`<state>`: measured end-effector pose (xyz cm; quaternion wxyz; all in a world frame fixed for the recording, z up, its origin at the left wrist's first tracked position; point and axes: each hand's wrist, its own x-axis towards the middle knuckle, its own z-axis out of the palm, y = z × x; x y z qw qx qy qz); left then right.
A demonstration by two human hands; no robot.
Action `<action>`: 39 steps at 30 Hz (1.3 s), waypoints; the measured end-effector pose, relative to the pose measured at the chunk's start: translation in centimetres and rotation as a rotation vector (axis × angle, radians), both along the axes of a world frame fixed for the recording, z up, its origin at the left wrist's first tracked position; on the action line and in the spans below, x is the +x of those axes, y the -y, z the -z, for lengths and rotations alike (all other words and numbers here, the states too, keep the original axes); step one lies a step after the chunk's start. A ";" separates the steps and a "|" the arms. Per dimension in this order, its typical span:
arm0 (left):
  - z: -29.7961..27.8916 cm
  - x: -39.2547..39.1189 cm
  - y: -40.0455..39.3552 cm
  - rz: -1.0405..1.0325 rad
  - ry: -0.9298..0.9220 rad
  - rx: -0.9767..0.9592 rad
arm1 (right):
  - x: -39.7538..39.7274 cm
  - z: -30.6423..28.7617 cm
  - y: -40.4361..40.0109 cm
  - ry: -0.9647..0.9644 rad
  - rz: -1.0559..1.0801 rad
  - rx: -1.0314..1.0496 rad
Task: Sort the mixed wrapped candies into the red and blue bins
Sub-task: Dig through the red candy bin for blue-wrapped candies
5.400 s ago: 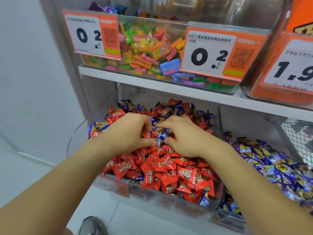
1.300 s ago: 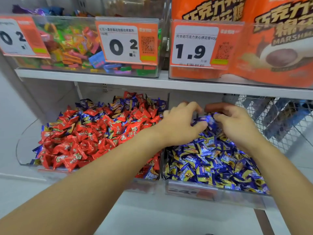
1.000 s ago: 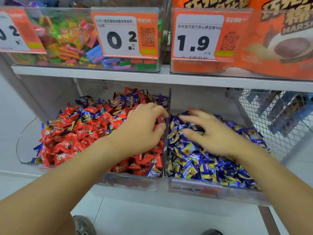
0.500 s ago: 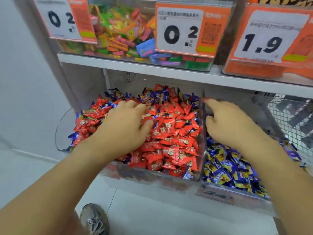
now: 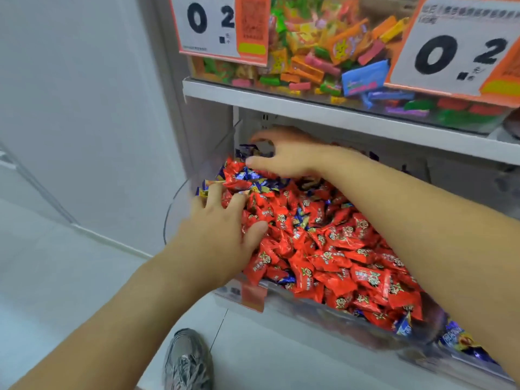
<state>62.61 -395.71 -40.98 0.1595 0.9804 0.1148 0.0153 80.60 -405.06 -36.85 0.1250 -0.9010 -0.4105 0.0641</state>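
We press our left hand (image 5: 222, 232), fingers spread wide, on the red candies (image 5: 332, 249) near the clear bin's (image 5: 180, 209) left wall. Our right hand (image 5: 284, 156) reaches to the bin's back left corner, thumb and fingers curved half-wide over the blue candies (image 5: 247, 150); we cannot tell whether it holds one.

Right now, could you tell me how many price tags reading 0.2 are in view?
2: the left price tag and the right price tag both hang on the upper bin. Others may lie beyond the frame.
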 end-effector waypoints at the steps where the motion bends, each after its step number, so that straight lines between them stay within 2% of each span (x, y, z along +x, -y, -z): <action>1: 0.2 0.0 0.0 -0.012 0.026 -0.014 | 0.9 0.3 -1.1 -0.057 0.038 0.005; 4: 0.7 0.0 -0.2 -0.102 0.125 -0.076 | 2.6 1.6 -3.6 -0.229 0.070 -0.029; 8: 1.5 0.1 0.2 -0.217 0.236 -0.158 | 3.9 3.2 -4.9 -0.238 0.060 -0.124; 13: 2.2 1.5 -0.4 -0.242 0.159 -0.274 | 4.1 3.8 -5.0 -0.335 -0.011 0.008; 17: 1.3 2.0 -0.8 -0.283 0.174 -0.431 | 3.7 3.8 -4.6 -0.422 -0.095 0.149; 20: 1.5 2.8 -1.0 -0.344 0.256 -0.593 | 3.1 3.2 -4.0 -0.513 -0.156 0.149; 22: 1.9 3.4 -1.1 -0.350 0.280 -0.623 | 2.6 2.7 -3.4 -0.473 -0.183 0.113; 29: 2.9 5.7 1.7 -0.260 0.470 -0.506 | 1.9 1.7 0.8 -0.224 -0.091 0.104; 33: 2.5 6.8 3.4 -0.120 0.525 -0.478 | 0.5 0.9 4.5 -0.061 -0.063 0.080; 39: 1.6 7.6 4.6 0.243 0.442 -0.466 | -2.5 0.4 11.1 0.061 0.069 0.061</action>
